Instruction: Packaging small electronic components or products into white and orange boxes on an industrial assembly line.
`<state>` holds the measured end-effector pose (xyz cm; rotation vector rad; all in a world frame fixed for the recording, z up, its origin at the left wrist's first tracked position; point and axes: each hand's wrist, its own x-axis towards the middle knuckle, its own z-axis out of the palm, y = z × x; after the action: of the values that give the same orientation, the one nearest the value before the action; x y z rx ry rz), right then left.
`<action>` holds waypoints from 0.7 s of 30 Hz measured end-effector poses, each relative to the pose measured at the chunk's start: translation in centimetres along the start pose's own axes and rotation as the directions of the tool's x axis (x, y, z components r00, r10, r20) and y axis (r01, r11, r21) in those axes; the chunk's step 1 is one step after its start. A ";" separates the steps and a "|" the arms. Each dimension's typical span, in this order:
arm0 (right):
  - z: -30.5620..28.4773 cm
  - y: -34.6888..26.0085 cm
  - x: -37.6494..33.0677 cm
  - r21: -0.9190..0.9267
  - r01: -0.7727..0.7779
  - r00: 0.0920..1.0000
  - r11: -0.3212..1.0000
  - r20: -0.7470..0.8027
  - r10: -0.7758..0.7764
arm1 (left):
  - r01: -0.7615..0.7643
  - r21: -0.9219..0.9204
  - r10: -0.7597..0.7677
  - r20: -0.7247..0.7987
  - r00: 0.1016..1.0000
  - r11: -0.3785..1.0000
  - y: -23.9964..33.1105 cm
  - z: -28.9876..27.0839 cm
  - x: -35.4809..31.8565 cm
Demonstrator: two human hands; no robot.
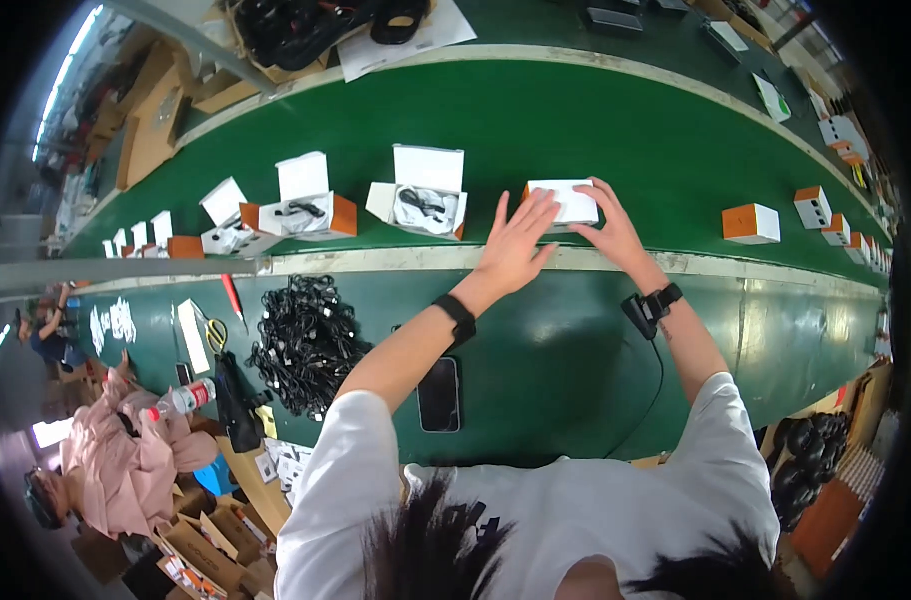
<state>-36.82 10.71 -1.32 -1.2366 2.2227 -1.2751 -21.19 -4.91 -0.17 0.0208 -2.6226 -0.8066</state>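
Note:
A small white and orange cardboard box (573, 207) stands on the green belt in front of me, its white lid down. My left hand (518, 243) lies over its left side, fingers stretched out and touching the lid. Round the right end of the same box goes my right hand (615, 230), fingers at the far corner and thumb at the near one. Left of my hands is a box (381, 201) with its lid up and a black cable (425, 207) inside. Another lid-up box (343, 216) farther left also holds a dark cable.
A heap of black cables (307, 345) covers part of the workbench (565, 370). Nearby lie a phone (438, 396), scissors (216, 335), a red pen-like tool (233, 297) and a bottle (182, 398). Closed boxes (751, 224) line the belt at right. A person (125, 450) sits at left.

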 end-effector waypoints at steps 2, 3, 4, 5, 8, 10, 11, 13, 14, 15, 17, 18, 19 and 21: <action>-1.4 2.1 0.7 -0.004 0.052 0.999 0.999 -0.011 -0.052 | 0.043 -0.025 -0.046 -0.106 0.993 0.999 0.1 -1.6 0.4; -3.4 3.9 0.1 -0.047 0.029 0.998 0.998 -0.050 -0.032 | 0.056 -0.038 -0.062 -0.183 0.981 0.998 0.0 -2.9 0.5; -4.7 4.8 0.2 -0.070 0.021 0.996 0.997 -0.083 -0.027 | 0.079 -0.029 -0.084 -0.261 0.962 0.996 -0.4 -5.0 -0.3; -6.8 6.0 -0.1 -0.052 0.001 0.993 0.999 -0.116 -0.007 | 0.207 -0.009 -0.196 -0.368 0.909 0.978 -0.5 -6.0 -1.3; -12.1 10.2 -1.2 0.061 -0.109 0.973 0.992 -0.197 0.119 | 0.449 -0.094 -0.426 -0.529 0.734 0.889 -3.2 -6.9 -3.9; -11.8 9.0 -0.9 -0.004 -0.193 0.954 0.981 -0.235 0.187 | 0.495 -0.029 -0.434 -0.529 0.730 0.868 -5.9 -6.7 -5.8; -11.8 8.3 -1.1 -0.081 -0.288 0.923 0.954 -0.289 0.254 | 0.494 -0.254 -0.553 -0.466 0.691 0.831 -6.3 -6.6 -5.9; -10.8 6.7 -2.1 -0.350 -0.202 0.926 0.915 -0.372 0.062 | 0.483 -0.441 -0.646 -0.386 0.659 0.757 -6.2 -6.1 -5.6; -9.7 5.5 -2.2 -0.589 -0.126 0.906 0.798 -0.395 -0.149 | 0.480 -0.436 -0.641 -0.392 0.660 0.761 -6.3 -6.1 -5.6; -8.2 4.5 -2.1 -0.514 -0.104 0.864 0.852 -0.471 -0.179 | 0.414 -0.352 -0.533 -0.388 0.752 0.839 -6.6 -5.9 -5.6; -4.7 1.6 -2.6 -0.403 -0.007 0.876 0.915 -0.444 -0.188 | 0.348 -0.187 -0.393 -0.346 0.852 0.919 -5.1 -4.8 -4.6; -1.1 -1.3 -1.7 -0.221 0.047 0.923 0.974 -0.364 -0.127 | 0.353 -0.173 -0.393 -0.346 0.852 0.919 -5.1 -5.0 -4.9; 1.8 -3.8 -0.7 0.033 0.004 0.970 0.999 -0.244 0.004 | 0.361 -0.135 -0.385 -0.350 0.854 0.923 -5.0 -4.9 -5.2; 6.9 -5.6 0.3 0.254 0.072 0.980 0.964 -0.199 -0.021 | 0.366 -0.122 -0.385 -0.347 0.855 0.923 -4.6 -4.3 -4.6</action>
<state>-29.75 5.30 -0.59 -1.1113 2.0738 -1.7103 -15.81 -10.51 -1.09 0.6298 -2.2644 -0.8954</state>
